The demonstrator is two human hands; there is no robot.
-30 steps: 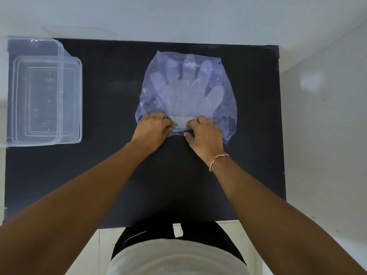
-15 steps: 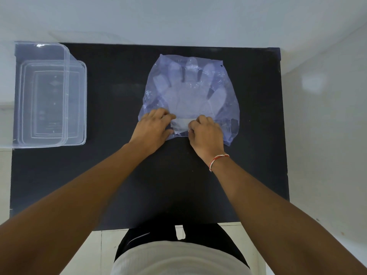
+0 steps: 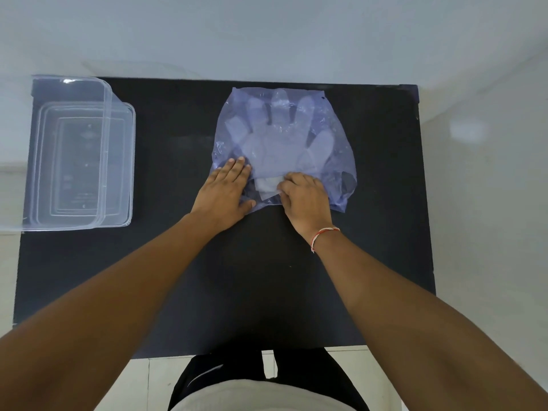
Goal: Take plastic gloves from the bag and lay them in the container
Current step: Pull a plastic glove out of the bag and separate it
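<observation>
A bluish see-through plastic bag (image 3: 335, 143) lies flat on the black table, its mouth toward me. Inside it a stack of clear plastic gloves (image 3: 275, 134) shows, fingers pointing away. My left hand (image 3: 225, 191) lies flat with fingers together, pressing the bag's near left corner down. My right hand (image 3: 305, 197) is at the bag's mouth, its fingers curled and pinching the white cuff edge of the gloves (image 3: 268, 183). The clear rectangular container (image 3: 118, 161) stands at the table's far left, apart from both hands.
A clear lid or second tub (image 3: 68, 93) overlaps the container's left side and hangs past the table's left edge. The black table (image 3: 255, 277) ends near my body; pale floor lies to the right and a white wall behind.
My left hand has gone from curled at the bag's mouth to flat on the bag's left corner. My right hand stays pinching at the cuff. The view shifted slightly.
</observation>
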